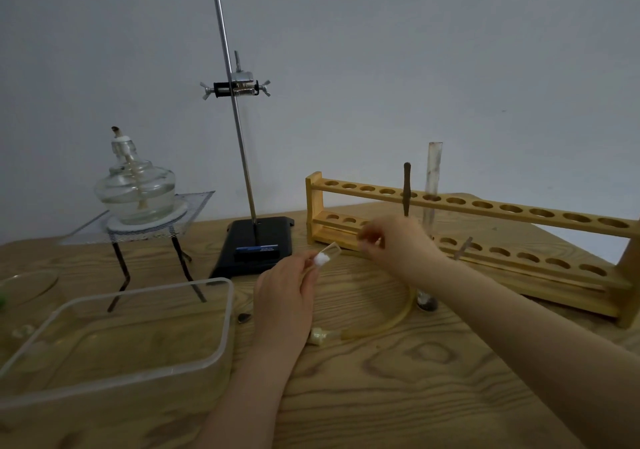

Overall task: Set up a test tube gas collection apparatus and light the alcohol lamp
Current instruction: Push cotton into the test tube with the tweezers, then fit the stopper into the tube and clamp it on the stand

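Observation:
My left hand (pixel 287 289) grips a small clear test tube (pixel 329 251) that is tilted up to the right, with a white cotton wad (pixel 322 258) at its mouth. My right hand (pixel 394 240) hovers just right of the tube mouth. Its fingertips are bunched and blurred, so I cannot make out whether they hold anything. The alcohol lamp (pixel 135 185), uncapped and unlit, stands on a wire gauze over a tripod (pixel 121 261) at the left. A retort stand (pixel 256 244) with its clamp (pixel 235 86) rises behind my left hand. A rubber hose (pixel 391 320) with a stopper (pixel 318 336) lies on the table.
A wooden test tube rack (pixel 485 206) spans the right, holding a tall glass tube (pixel 434 171) and a dark rod (pixel 407 185). A rounded glass end with dark powder (pixel 426 304) shows under my right forearm. A clear plastic trough (pixel 138 330) sits front left, a glass dish (pixel 31 285) beyond it.

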A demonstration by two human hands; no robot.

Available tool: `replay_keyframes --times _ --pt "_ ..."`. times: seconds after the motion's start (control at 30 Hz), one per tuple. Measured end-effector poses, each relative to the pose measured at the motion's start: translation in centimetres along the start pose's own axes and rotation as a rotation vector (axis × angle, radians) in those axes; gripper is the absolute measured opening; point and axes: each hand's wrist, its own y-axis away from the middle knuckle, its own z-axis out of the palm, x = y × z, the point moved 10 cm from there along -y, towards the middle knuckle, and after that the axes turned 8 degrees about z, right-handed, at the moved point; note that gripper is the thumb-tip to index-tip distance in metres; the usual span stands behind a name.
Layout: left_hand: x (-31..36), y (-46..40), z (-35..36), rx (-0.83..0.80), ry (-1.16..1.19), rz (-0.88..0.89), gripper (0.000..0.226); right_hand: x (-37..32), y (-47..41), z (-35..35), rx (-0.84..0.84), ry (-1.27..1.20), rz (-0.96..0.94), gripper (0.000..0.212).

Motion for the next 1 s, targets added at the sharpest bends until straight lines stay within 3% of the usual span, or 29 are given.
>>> replay_keyframes --times 0.1,0.3,0.53,0.73,0.9,1.0 --pt "0.2 0.0 -0.1 0.006 0.034 0.02 0.018 -2.1 2.1 4.8 -0.264 0.026 -0.088 0.025" --pt "0.0 0.1 0.0 -0.009 0.014 0.032 0.019 -3.8 4.6 9.4 -0.489 0.066 -0.189 0.041" --pt "-0.1 0.0 0.1 -0.01 0.017 0.037 0.021 -4.0 4.9 9.8 -0.43 0.024 -0.203 0.033" --pt "-0.4 0.0 -0.2 0.025 0.046 0.011 0.024 -1.5 3.2 8.1 -0.367 -0.208 -0.022 0.014" --pt "-0.6 -0.1 -0.1 0.043 0.051 -0.005 0.023 0.3 2.2 6.1 -0.363 -0.586 0.175 0.016" --pt "-0.5 -0.2 -0.2 0.053 0.039 -0.014 0.023 1.1 1.3 4.7 -0.252 -0.678 0.208 0.02"
